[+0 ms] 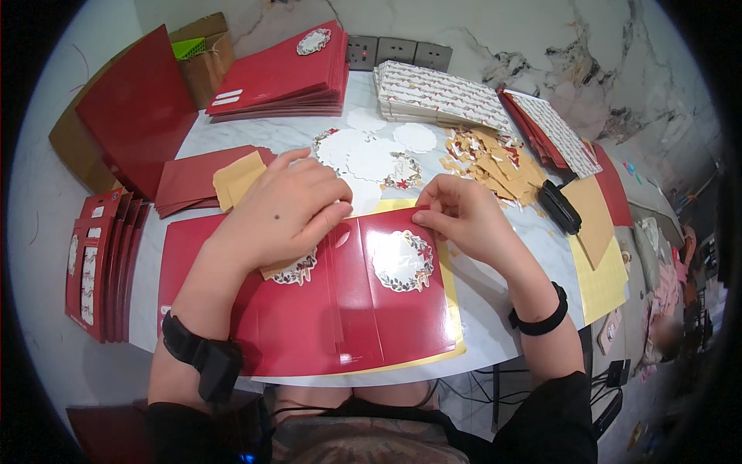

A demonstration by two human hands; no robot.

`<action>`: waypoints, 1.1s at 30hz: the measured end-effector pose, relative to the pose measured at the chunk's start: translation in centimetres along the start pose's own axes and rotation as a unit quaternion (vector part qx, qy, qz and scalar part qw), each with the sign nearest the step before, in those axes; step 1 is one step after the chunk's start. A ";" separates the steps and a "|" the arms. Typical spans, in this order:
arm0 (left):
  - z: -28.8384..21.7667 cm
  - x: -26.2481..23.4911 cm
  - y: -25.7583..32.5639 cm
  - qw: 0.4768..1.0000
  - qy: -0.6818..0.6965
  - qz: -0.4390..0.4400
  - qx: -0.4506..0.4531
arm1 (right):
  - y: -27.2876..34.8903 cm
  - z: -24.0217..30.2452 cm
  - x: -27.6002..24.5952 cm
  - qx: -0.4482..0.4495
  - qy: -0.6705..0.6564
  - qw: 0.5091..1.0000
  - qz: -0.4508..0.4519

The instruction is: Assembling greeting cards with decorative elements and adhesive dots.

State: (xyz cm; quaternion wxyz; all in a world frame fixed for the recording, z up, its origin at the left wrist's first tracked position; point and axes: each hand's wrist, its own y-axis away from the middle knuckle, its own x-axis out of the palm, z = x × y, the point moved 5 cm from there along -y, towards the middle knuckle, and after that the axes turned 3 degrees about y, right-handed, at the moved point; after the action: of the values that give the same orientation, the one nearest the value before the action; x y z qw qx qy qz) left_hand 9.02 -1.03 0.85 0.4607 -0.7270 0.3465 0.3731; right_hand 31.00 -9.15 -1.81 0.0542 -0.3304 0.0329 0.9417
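Note:
A glossy red card sheet point(294, 340) with fold lines lies flat in front of me, over a yellow sheet point(452, 309). Two round wreath-pattern labels are on it: the right label point(403, 261) shows fully, the left label point(297, 267) is partly under my left hand point(290, 205). That hand reaches across the card, thumb and forefinger brought together at its top edge; whatever is between them is hidden. My right hand point(464, 213) pinches the card's top right edge between thumb and fingers. A tan paper piece point(238, 179) lies beyond my left wrist.
Behind are white scalloped paper cutouts point(355, 155), tan scraps point(498, 166), a black stapler-like tool point(559, 207), stacked red folders point(278, 73) and patterned white sheets point(440, 93). Folded red boxes point(104, 263) stand at the left edge. A socket strip point(398, 51) runs along the wall.

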 end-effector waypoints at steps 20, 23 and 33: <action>1.2 -0.9 0.4 0.997 0.065 -0.006 -0.045 | -1.0 0.9 -0.3 -0.054 -0.190 0.979 -0.055; 1.1 -0.9 0.4 0.997 0.068 0.000 -0.030 | -1.2 0.4 -0.6 -0.027 -0.174 0.983 -0.045; 1.5 -2.2 0.5 0.994 0.061 -0.092 0.004 | -0.5 -0.9 -1.1 0.090 -0.171 0.976 0.099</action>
State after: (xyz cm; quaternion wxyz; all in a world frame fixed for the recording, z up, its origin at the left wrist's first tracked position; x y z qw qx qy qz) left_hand 7.24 0.53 2.07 0.4736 -0.7754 0.3070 0.2833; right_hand 32.45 -8.83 -1.83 -0.0048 -0.1529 0.1405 0.9782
